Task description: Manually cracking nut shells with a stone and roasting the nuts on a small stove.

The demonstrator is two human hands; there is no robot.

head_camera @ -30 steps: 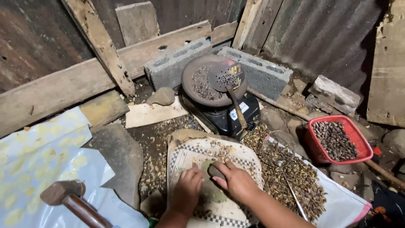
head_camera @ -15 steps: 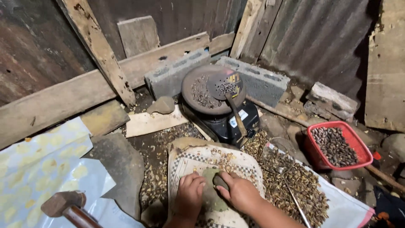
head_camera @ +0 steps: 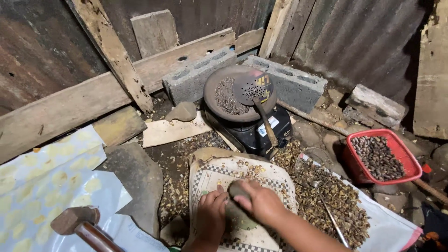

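My right hand grips a small rounded stone over a checkered mat on the ground. My left hand rests beside it, fingers bent down against the greenish stone slab on the mat. Cracked nut shells lie scattered on the mat. What lies under the left fingertips is hidden.
A black stove carries a round pan of dark nuts with a perforated ladle. A red basket of nuts stands right. A wire strainer lies on a shell pile. Hammer at lower left; concrete blocks behind.
The view has tilted down and shifted slightly. My two hands have stayed together on the mat, the right one still on the stone.
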